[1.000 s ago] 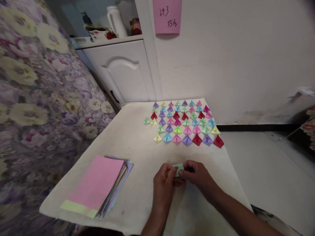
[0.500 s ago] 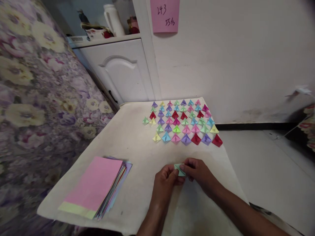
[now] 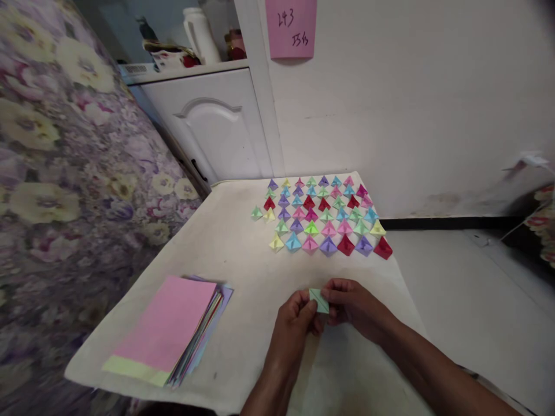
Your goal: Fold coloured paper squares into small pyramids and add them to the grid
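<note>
Between both hands, above the near part of the table, is a small folded square of light green paper [image 3: 319, 300] with a diagonal crease line across it. My left hand [image 3: 295, 318] pinches its left edge, thumb on top and fingers underneath. On the other side my right hand [image 3: 353, 303] grips the upper right edge between thumb and fingers. The fingertips under the paper are partly hidden. Beyond the hands, several small folded paper pieces [image 3: 328, 245] in many colours stand in rows on the table.
A stack of coloured paper sheets [image 3: 169, 323], pink on top, lies at the left of the cream-covered table [image 3: 208, 231]. Behind are a white cabinet [image 3: 208, 127] and a wall with a pink note [image 3: 291, 29]. A floral curtain [image 3: 87, 202] hangs at the left.
The green paper has turned slightly and shifted a little right. My right thumb has moved off its middle to the edge, so more of its face shows.
</note>
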A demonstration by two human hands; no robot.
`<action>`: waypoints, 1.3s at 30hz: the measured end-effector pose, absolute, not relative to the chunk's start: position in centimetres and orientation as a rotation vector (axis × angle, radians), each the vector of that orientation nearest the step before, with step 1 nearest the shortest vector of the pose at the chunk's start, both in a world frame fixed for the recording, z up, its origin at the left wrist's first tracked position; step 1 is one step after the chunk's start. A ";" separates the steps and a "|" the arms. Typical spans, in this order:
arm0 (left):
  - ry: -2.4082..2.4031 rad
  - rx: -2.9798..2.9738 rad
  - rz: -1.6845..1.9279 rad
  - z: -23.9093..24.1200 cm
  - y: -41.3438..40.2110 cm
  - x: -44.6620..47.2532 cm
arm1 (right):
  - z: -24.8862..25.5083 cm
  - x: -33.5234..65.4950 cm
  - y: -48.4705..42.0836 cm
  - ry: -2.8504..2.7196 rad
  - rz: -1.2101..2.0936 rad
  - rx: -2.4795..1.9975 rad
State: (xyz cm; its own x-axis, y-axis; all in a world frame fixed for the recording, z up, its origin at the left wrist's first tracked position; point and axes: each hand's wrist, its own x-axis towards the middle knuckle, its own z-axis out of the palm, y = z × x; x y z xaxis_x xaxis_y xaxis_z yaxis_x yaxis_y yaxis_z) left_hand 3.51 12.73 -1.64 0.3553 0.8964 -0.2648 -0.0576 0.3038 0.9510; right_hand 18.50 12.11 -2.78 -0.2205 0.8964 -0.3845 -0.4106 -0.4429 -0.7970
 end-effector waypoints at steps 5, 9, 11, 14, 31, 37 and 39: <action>0.971 0.997 0.787 -2.0 12.8 3.3 | -2.7 18.6 12.1 -0.582 1.891 -0.997; 0.912 0.925 0.788 -2.0 12.8 3.4 | -2.9 18.6 12.2 -0.451 1.970 -0.947; 0.878 0.882 0.797 -2.0 12.7 3.4 | -3.0 18.5 12.2 -0.394 1.982 -0.942; 0.830 0.816 0.842 -2.1 12.7 3.5 | -3.1 18.3 12.2 -0.358 1.975 -0.931; 0.894 0.762 0.877 -0.4 12.6 3.6 | -2.8 18.0 12.1 -0.453 1.926 -0.880; 0.967 0.846 0.858 -0.7 12.5 3.5 | -2.7 17.9 12.2 -0.702 1.754 -0.994; 0.959 0.815 0.870 -0.6 12.4 3.5 | -2.7 17.9 12.2 -0.722 1.733 -1.000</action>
